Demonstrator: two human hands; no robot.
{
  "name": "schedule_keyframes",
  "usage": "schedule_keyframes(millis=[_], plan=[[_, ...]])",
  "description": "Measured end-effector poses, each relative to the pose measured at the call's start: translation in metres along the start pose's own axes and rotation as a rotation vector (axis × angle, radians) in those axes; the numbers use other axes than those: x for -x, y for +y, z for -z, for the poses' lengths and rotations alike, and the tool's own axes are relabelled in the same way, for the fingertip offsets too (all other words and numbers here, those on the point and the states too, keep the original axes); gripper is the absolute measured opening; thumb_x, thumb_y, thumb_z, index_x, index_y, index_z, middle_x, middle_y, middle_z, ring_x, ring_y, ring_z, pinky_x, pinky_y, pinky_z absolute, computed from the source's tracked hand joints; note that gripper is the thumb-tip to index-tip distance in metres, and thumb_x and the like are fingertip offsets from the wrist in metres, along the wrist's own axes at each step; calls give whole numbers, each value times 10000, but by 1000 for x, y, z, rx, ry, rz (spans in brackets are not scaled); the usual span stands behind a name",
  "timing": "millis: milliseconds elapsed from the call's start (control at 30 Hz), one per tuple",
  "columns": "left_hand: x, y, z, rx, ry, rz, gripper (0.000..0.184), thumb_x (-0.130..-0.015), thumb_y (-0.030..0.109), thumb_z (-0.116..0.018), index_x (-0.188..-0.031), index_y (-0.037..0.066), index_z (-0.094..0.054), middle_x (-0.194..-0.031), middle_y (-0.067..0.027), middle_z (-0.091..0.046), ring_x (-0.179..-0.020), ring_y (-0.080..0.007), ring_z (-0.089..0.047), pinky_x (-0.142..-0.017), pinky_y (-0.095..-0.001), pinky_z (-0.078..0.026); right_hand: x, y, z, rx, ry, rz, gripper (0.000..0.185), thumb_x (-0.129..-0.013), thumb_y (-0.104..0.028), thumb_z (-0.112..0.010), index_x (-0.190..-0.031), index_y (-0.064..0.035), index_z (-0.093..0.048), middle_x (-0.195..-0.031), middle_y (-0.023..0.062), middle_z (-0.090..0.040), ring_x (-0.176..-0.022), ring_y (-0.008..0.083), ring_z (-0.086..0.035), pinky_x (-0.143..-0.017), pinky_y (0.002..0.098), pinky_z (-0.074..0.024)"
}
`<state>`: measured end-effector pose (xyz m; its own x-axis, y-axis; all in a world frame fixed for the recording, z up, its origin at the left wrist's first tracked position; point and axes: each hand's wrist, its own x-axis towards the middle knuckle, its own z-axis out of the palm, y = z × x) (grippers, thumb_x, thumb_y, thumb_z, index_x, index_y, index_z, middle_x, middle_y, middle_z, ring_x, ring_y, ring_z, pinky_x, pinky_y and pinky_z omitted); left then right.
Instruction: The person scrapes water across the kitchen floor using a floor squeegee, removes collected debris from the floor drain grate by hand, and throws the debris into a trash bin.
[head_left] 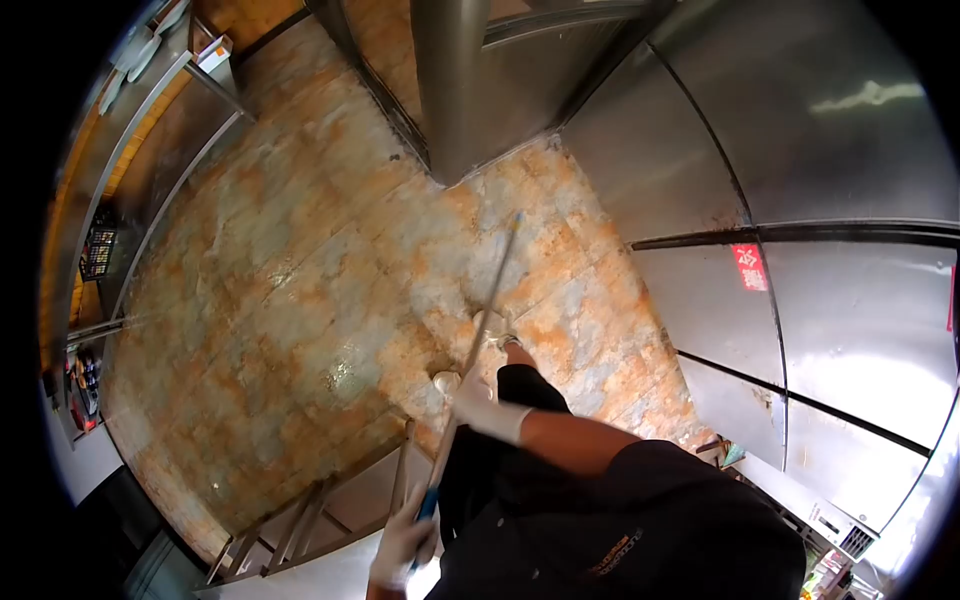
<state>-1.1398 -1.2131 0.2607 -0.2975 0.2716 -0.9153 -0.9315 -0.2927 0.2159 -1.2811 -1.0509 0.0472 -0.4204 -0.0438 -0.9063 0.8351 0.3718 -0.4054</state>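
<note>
A long thin pole [492, 295] runs slantwise over the floor, with a blue grip near its lower end and a small bluish tip at its far end. No tool head can be made out on it. My right hand [485, 408], in a whitish glove and slightly blurred, is closed around the middle of the pole. Lower down, my left hand [405, 540], also gloved, wraps round the pole by the blue grip [428, 503]. My light-coloured shoes stand on the mottled orange and grey floor [330, 290], just beyond my right hand.
Steel cabinet doors [850, 310] line the right side, one bearing a red label [748, 267]. A steel corner post [450, 100] juts in at the top. Shelving with a black crate [98, 252] stands left. A metal rack [320, 510] is close at lower left. Wet patches shine on the floor.
</note>
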Motion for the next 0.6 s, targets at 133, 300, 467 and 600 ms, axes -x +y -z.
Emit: schedule_keyframes(millis=[133, 300, 467, 600], plan=[[-161, 101, -86, 128, -184, -4, 643, -922, 53, -489, -1511, 217, -290, -608, 15, -406, -386, -74, -350, -349, -224, -281, -208, -38, 165, 608, 68, 190, 373, -835, -224, -591, -1111, -9, -462, -895, 178, -675, -871, 345, -647, -769, 506, -481], [-194, 139, -99, 379, -253, 70, 615, -937, 73, -479, -1507, 208, -294, -634, 39, -386, -400, -54, -343, -342, -190, -249, -265, -54, 177, 1589, -36, 471, 331, -817, -329, -633, -932, -29, -712, -850, 160, -685, -851, 355, -643, -818, 598, -459], [-58, 91, -45, 431, 1, 93, 778, -862, -39, -444, -1546, 204, -165, -610, -23, -432, -395, -74, -339, -345, -212, -246, -163, -3, 27, 1557, -311, 759, 390, -773, -397, -678, -850, -17, -711, -769, 159, -662, -727, 382, -634, -726, 671, -455], [55, 45, -24, 402, 205, 119, 784, -852, -17, -474, -1547, 181, -169, -587, -27, -417, -403, -82, -343, -371, -227, -269, -51, 40, -100, 1493, -657, 725, 421, -722, -355, -699, -958, -8, -666, -834, 193, -671, -759, 411, -635, -677, 742, -430]])
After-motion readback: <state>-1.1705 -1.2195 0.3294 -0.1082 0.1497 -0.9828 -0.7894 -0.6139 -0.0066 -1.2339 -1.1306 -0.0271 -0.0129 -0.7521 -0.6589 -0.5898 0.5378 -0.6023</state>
